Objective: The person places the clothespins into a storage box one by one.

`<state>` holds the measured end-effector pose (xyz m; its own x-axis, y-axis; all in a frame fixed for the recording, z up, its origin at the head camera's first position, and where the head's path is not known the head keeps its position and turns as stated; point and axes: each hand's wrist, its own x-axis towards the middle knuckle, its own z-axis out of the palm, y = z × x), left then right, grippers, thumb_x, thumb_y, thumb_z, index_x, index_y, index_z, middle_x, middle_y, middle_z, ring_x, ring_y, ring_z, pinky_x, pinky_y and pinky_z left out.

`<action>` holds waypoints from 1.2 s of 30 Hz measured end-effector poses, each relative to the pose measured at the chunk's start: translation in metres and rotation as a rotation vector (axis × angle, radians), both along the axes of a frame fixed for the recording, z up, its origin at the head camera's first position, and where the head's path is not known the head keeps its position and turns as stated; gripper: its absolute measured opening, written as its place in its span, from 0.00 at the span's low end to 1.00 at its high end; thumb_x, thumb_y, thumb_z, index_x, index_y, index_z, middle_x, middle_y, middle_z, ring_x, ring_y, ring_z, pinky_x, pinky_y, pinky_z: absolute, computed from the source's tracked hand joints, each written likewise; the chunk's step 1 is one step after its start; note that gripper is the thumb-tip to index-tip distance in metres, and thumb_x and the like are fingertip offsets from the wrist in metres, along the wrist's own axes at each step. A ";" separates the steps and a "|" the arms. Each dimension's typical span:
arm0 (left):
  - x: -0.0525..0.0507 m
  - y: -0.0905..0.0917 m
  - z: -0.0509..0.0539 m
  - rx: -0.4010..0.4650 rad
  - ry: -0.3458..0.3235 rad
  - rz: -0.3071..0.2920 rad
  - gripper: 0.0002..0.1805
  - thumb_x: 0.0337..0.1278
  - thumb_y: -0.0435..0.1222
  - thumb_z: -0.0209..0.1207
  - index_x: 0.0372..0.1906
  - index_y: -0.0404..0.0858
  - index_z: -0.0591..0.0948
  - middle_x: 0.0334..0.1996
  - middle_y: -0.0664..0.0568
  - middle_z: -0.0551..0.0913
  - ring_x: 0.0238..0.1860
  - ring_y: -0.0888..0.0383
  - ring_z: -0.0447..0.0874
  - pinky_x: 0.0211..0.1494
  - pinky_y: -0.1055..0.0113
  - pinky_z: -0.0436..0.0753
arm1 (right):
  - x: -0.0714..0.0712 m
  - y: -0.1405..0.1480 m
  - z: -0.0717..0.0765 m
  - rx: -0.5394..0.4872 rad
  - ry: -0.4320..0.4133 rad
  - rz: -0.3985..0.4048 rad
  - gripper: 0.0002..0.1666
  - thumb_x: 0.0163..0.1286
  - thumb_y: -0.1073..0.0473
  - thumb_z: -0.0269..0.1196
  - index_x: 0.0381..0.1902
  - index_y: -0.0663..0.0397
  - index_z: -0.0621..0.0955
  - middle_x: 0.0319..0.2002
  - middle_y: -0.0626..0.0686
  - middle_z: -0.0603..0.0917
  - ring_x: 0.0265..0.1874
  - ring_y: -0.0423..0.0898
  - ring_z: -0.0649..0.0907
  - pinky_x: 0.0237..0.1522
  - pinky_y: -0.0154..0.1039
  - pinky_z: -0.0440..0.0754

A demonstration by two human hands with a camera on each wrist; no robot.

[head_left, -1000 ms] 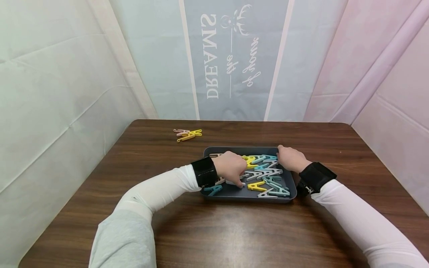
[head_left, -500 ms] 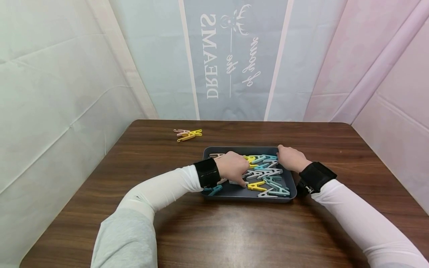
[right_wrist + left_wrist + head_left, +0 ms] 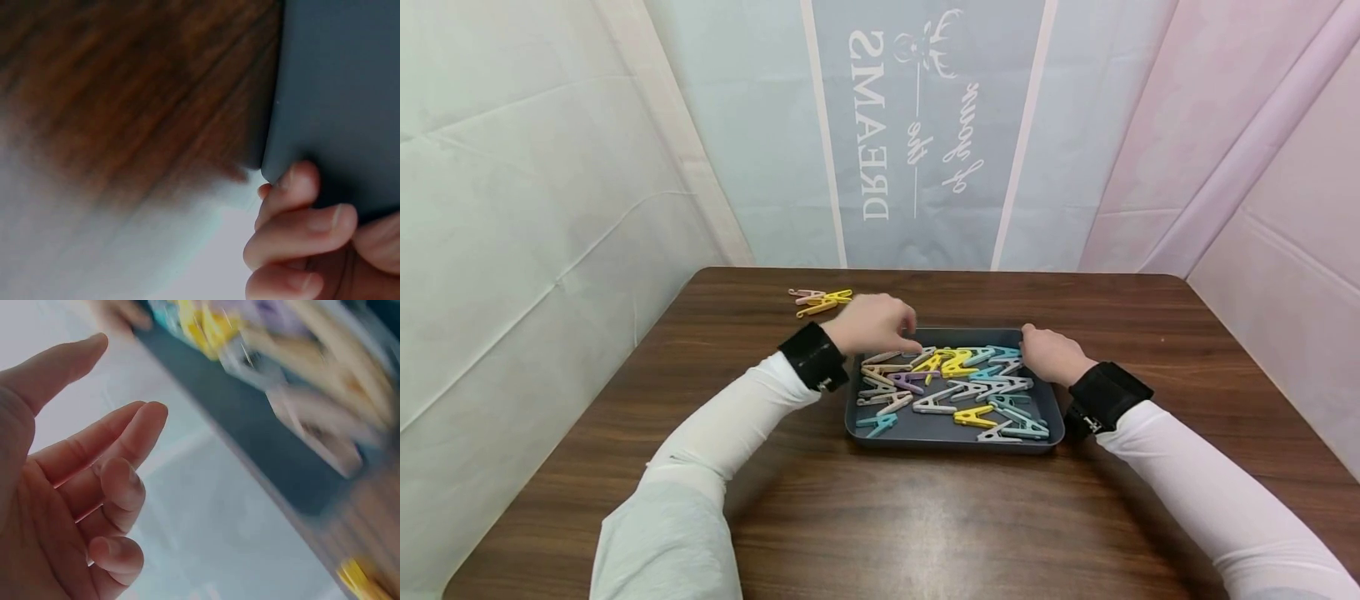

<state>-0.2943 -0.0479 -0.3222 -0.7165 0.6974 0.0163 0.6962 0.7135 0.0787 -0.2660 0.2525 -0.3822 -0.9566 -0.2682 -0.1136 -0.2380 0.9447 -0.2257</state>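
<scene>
A dark grey tray (image 3: 898,433) on the wooden table holds many plastic clothespins in white, beige, purple, yellow and teal, among them a white clothespin (image 3: 934,406) near its middle. My left hand (image 3: 874,323) is above the tray's far left corner. In the left wrist view, thumb and fingers of the left hand (image 3: 69,487) are apart, with nothing between them. At the tray's far right corner, my right hand (image 3: 1052,354) grips the side. In the right wrist view, bent fingers (image 3: 306,228) lie against the tray wall (image 3: 337,94).
A small pile of yellow and pink clothespins (image 3: 817,308) lies on the table beyond the tray's left corner. Brown wooden table (image 3: 880,517) surrounds the tray. Fabric curtains (image 3: 760,150) hang behind and at both sides.
My left hand has lifted from among the clothespins and moved away and left, to above the tray's far left corner, uncovering the clothespins underneath. The right hand stays at the tray's corner.
</scene>
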 end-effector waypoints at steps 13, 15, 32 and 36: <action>-0.079 -0.098 -0.029 0.185 -0.029 0.327 0.17 0.55 0.41 0.68 0.46 0.36 0.84 0.34 0.49 0.83 0.35 0.53 0.80 0.41 0.56 0.78 | 0.001 -0.002 0.002 -0.006 -0.007 0.000 0.19 0.76 0.66 0.48 0.55 0.80 0.64 0.23 0.55 0.76 0.20 0.48 0.76 0.23 0.42 0.70; -0.087 -0.109 -0.034 0.178 -0.034 0.371 0.16 0.54 0.39 0.68 0.47 0.36 0.84 0.37 0.47 0.84 0.37 0.51 0.80 0.43 0.55 0.78 | 0.000 -0.002 0.001 -0.009 0.001 -0.001 0.17 0.76 0.66 0.49 0.53 0.78 0.65 0.24 0.55 0.76 0.21 0.48 0.76 0.24 0.42 0.71; -0.101 -0.135 -0.061 0.073 -0.037 0.523 0.24 0.55 0.38 0.66 0.57 0.35 0.80 0.48 0.40 0.78 0.52 0.43 0.75 0.54 0.49 0.75 | -0.002 -0.002 0.002 -0.013 0.018 0.008 0.14 0.74 0.67 0.52 0.50 0.76 0.68 0.26 0.57 0.78 0.22 0.49 0.78 0.25 0.43 0.74; -0.100 -0.132 -0.061 0.029 -0.003 0.502 0.23 0.55 0.38 0.66 0.55 0.35 0.81 0.45 0.41 0.76 0.52 0.43 0.73 0.52 0.49 0.75 | -0.002 -0.002 0.004 -0.004 0.014 0.014 0.14 0.74 0.67 0.52 0.49 0.76 0.68 0.27 0.58 0.78 0.24 0.50 0.79 0.26 0.44 0.75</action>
